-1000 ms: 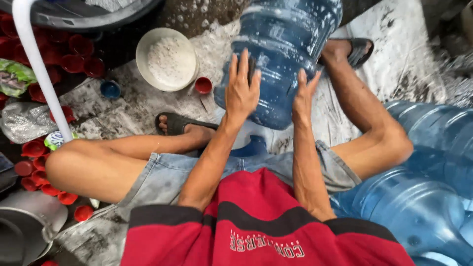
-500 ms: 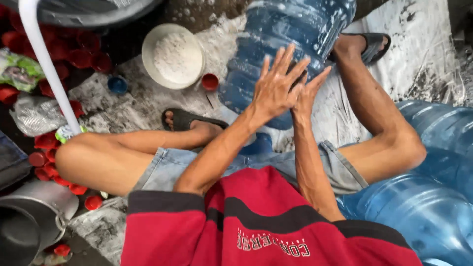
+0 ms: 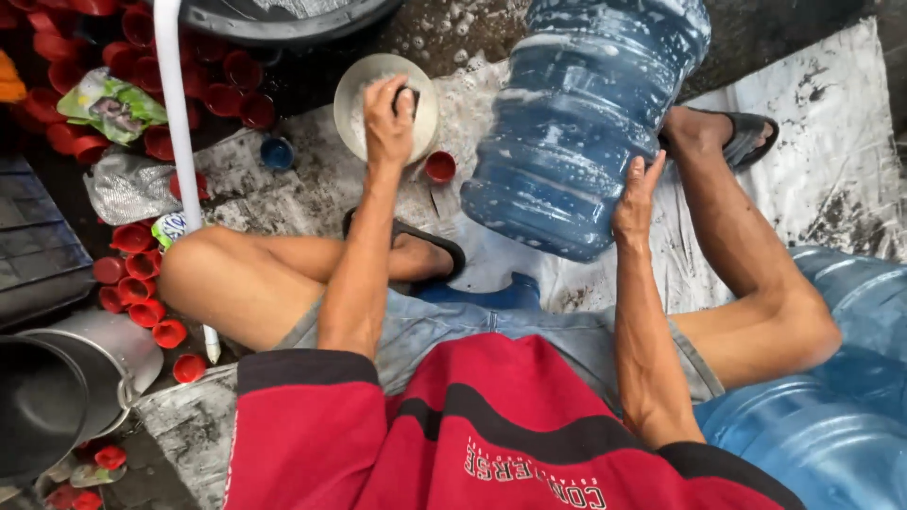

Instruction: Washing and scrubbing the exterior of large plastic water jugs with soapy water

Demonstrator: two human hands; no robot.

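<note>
Head view looks down on a person seated on the wet floor (image 3: 831, 123), knees apart, and I read the moment from there. What has just changed is the left hand (image 3: 389, 113): half a second ago it lay flat with fingers spread on the big blue water jug (image 3: 590, 123), next to the other hand; now it has left the jug and reached out to the shallow white bowl (image 3: 364, 94) that sits near the floor's far edge, fingers curled down around something small and dark inside the bowl. I cannot tell what that small thing is. The right hand (image 3: 638, 194) has stayed on the jug, palm open and pressed against its lower wall, so the jug, tilted and held up off the floor between the knees, now rests on that one hand alone. The jug's surface carries white suds or streaks. I judge that this means a pause in working the jug's surface while the left hand fetches something from the bowl. Compared with the earlier frame, the jug sits a little further right and the bowl is no longer uncovered. Red caps (image 3: 142, 274) lie scattered along the left edge, and a second blue jug (image 3: 831, 416) lies at the near right corner.
</note>
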